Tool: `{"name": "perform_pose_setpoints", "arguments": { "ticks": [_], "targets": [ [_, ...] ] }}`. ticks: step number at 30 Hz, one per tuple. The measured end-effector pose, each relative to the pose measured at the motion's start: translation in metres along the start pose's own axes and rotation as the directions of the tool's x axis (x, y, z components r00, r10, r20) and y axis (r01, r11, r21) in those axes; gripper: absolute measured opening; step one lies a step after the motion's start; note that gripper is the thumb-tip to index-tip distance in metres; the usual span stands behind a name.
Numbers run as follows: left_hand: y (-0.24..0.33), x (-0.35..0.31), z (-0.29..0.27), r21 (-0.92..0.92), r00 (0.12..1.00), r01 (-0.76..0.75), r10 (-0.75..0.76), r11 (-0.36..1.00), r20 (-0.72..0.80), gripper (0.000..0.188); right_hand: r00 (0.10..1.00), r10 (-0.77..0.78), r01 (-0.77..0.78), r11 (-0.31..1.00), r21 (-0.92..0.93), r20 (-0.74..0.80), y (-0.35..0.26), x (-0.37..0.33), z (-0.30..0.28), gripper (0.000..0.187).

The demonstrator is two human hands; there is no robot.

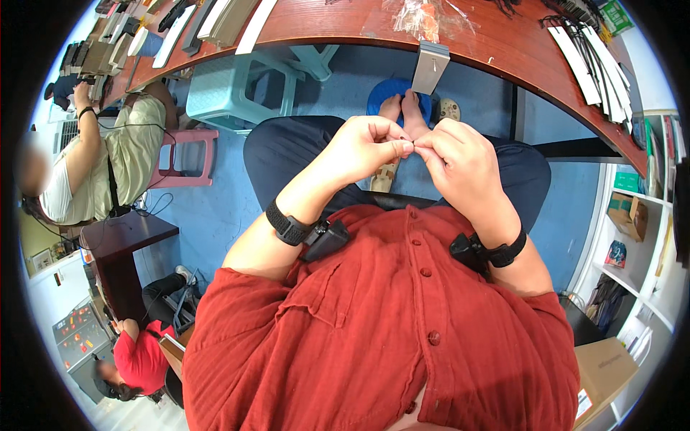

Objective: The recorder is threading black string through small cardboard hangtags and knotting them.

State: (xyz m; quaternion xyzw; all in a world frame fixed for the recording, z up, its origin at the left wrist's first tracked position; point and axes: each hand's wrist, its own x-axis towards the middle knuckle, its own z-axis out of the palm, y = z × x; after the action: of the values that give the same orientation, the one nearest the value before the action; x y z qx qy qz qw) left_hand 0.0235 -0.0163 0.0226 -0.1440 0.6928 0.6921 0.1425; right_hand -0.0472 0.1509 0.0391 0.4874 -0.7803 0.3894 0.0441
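My left hand point(361, 149) and my right hand point(463, 159) meet fingertip to fingertip above my lap, short of the table edge. Both are closed in a pinch. A tiny dark bit shows between the thumbs and forefingers, too small to name and mostly hidden by the fingers. Beyond the hands, a narrow pale grey box point(431, 68) juts past the edge of the reddish-brown table point(323, 25). Crumpled clear plastic wrap point(424, 18) lies on the table behind that box.
Flat white strips with black cords point(586, 65) lie at the table's right end. Long boxes point(226, 21) and a blue cup point(147, 43) are at its left. Under it stand pale green stools point(223, 86). Shelves point(632, 251) rise at right; two other people sit at left.
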Motion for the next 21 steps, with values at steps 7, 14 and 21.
{"name": "perform_pose_setpoints", "arguments": {
  "ticks": [7,14,21],
  "targets": [
    [-0.005,-0.001,0.005,-0.280,0.995,0.025,0.003,0.960,0.098,0.009,0.945,0.200,-0.269,0.924,0.270,0.257,0.001,-0.002,-0.015,0.012],
    [0.002,-0.005,0.005,-0.184,0.984,-0.130,0.150,0.974,0.100,0.006,0.795,0.416,-0.580,0.306,0.755,0.442,0.008,-0.009,0.001,0.020],
    [0.012,-0.011,0.004,0.016,0.977,-0.205,0.203,0.979,0.069,0.007,0.742,0.451,-0.647,0.286,0.707,0.496,0.011,-0.008,-0.001,0.013]
  ]
}}
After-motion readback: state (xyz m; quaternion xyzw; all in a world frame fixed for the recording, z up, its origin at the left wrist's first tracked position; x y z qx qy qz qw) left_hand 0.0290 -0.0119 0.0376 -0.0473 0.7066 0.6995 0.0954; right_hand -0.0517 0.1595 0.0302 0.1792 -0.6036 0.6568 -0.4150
